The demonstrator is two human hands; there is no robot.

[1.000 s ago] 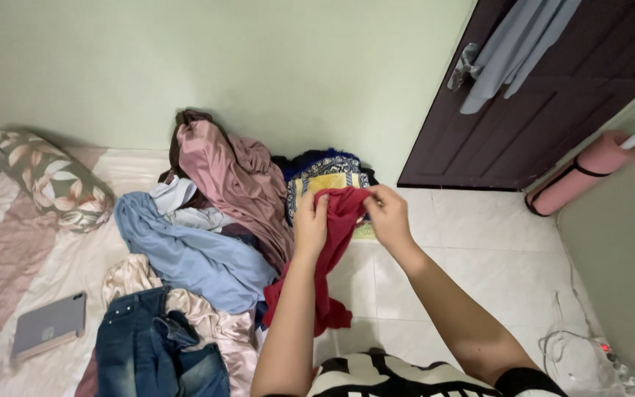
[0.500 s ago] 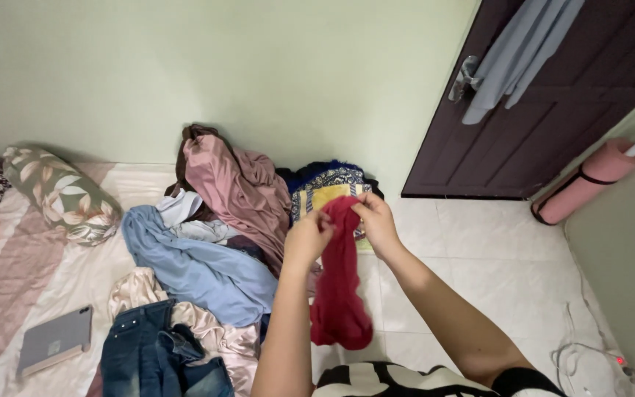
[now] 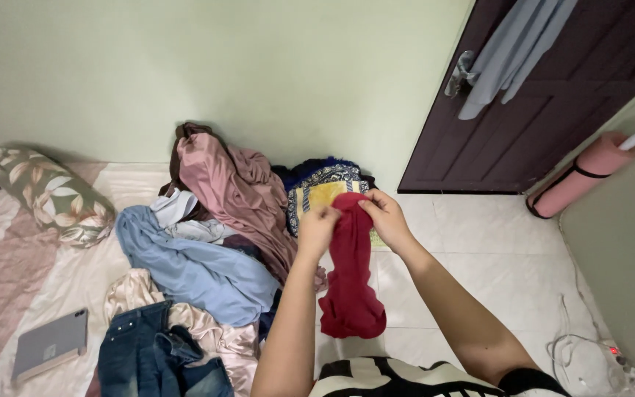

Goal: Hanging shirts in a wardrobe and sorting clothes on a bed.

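Both my hands hold up a dark red garment by its top edge, so it hangs bunched over the white tiled floor. My left hand pinches the left side of that edge. My right hand grips the right side, close beside the left. To the left lies a pile of clothes: a dusty pink garment, a light blue one, dark blue jeans and a pale satin piece.
A patterned yellow and blue cloth lies against the green wall. A floral bolster and a grey tablet rest on the mattress at left. A dark door with a hanging blue cloth, a rolled pink mat and white cables are at right.
The red garment was lifted off the pile's edge and now hangs free and bunched. My hands came closer together on its top edge.
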